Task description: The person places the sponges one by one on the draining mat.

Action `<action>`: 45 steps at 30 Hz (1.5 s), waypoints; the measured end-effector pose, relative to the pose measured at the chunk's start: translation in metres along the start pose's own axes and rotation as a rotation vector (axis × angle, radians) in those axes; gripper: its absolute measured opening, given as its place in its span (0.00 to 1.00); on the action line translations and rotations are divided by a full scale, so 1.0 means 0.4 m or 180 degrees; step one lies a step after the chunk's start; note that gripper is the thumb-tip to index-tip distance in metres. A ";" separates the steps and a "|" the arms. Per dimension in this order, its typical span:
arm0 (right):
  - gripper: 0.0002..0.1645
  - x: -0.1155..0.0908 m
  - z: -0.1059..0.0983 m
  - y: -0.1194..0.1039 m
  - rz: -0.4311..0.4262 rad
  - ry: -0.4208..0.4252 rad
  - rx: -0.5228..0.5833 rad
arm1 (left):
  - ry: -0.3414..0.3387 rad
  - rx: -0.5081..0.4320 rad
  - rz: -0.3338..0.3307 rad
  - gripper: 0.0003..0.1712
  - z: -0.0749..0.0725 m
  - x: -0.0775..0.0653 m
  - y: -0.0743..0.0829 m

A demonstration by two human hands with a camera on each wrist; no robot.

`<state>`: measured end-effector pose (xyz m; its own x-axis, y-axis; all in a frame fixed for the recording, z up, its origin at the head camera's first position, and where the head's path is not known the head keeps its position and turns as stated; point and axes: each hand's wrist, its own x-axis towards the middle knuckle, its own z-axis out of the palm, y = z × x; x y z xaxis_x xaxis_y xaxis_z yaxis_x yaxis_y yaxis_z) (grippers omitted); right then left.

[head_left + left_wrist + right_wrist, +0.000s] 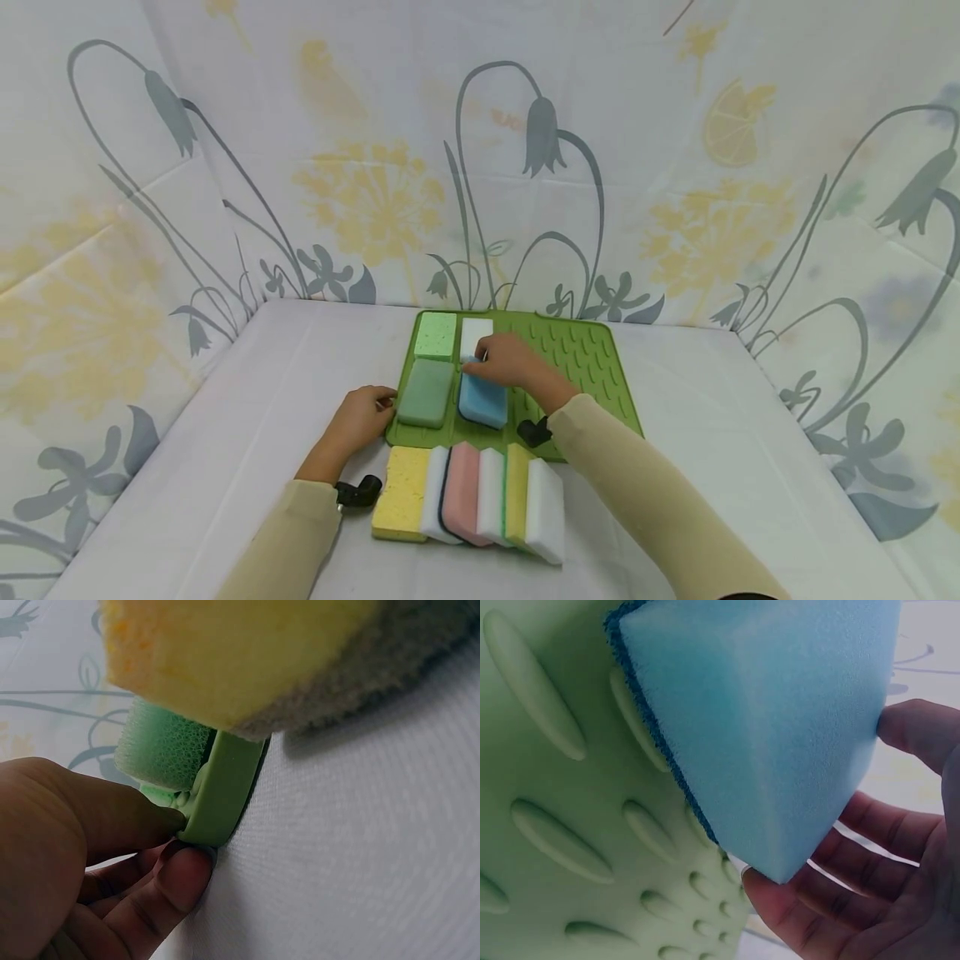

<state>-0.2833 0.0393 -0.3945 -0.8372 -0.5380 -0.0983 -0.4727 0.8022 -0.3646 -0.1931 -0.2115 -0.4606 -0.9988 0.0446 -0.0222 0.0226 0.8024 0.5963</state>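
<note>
A blue sponge (pixel 483 402) with a dark blue scouring layer underneath lies on or just over the green silicone mat (pixel 581 354). My right hand (pixel 510 360) holds its far end; in the right wrist view the thumb touches the blue foam (pixel 780 712) and the fingers curl by its corner. At the mat's left edge, my left hand (pixel 360 419) pinches the rim (pixel 225 795) between thumb and finger. Beside that hand sits a grey-green sponge (pixel 426 396), with a speckled light green sponge (pixel 437 335) behind it. A white sponge (pixel 475 333) is partly covered by my right hand.
In front of the mat leans a row of sponges: a yellow one (pixel 403 492), a pink one (pixel 461 496), a white one (pixel 545 508) and others between. The mat's right part shows raised ridges. Flower-printed cloth (pixel 510 208) hangs behind the white table surface (pixel 712 417).
</note>
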 end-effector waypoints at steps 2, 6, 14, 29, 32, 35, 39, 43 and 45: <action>0.24 0.005 0.006 -0.001 -0.0004 -0.0017 -0.0015 | 0.0003 0.0004 0.0008 0.19 0.000 0.001 -0.001; 0.25 0.010 0.017 -0.004 0.0067 -0.0085 -0.0016 | 0.0004 0.0008 0.0010 0.19 0.001 0.004 -0.002; 0.19 0.020 0.035 -0.007 0.0019 -0.0100 -0.0143 | 0.0003 -0.0012 -0.0004 0.19 0.003 0.005 -0.004; 0.24 0.030 0.053 -0.021 0.0060 -0.0113 -0.0212 | 0.0027 -0.0004 -0.0012 0.19 0.004 0.004 -0.003; 0.25 0.027 0.051 -0.025 0.0057 -0.0107 -0.0254 | 0.0030 0.0003 -0.0021 0.19 0.005 0.005 -0.002; 0.24 0.024 0.049 -0.028 0.0067 -0.0105 -0.0275 | 0.0035 0.0016 -0.0023 0.19 0.006 0.004 0.000; 0.24 0.023 0.049 -0.028 0.0095 -0.0140 -0.0317 | 0.0035 0.0016 -0.0035 0.19 0.007 0.002 0.002; 0.23 0.021 0.048 -0.026 0.0142 -0.0167 -0.0370 | 0.0031 0.0006 -0.0044 0.19 0.007 0.000 0.002; 0.26 0.018 0.044 -0.027 0.0178 -0.0182 -0.0328 | 0.0038 0.0017 -0.0027 0.19 0.006 0.000 0.002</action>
<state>-0.2794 0.0223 -0.4075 -0.8473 -0.5033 -0.1695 -0.4541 0.8521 -0.2603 -0.1928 -0.2093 -0.4620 -0.9994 0.0307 -0.0176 0.0143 0.8059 0.5918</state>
